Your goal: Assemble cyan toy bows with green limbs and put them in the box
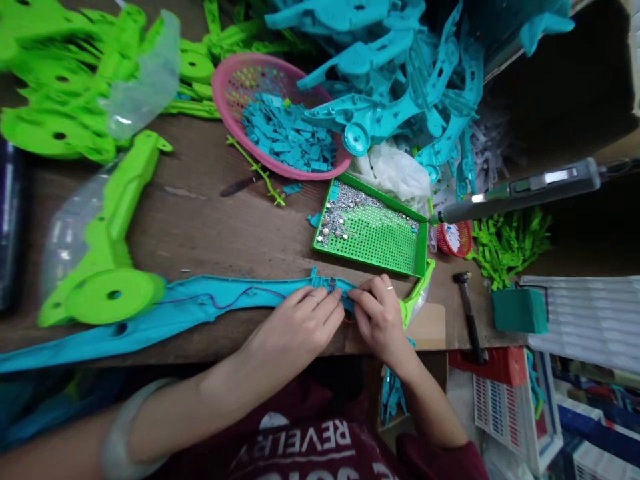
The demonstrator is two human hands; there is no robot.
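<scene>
Pinching thin wire into long blue plastic part (200,307) at table's 6 o'clock edge: left hand (300,327) & right hand (379,315), fingers narrow, fingertips meeting. Green screw tray (400,243) at 12, w/in reach.

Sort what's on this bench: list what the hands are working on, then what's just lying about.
In hand:
- left hand and right hand, fingers pinching the long blue plastic part
- thin wire running along that part

Lying about:
- green screw tray
- pink basket of blue chips
- green plastic part
- hammer
- hanging power screwdriver
</scene>
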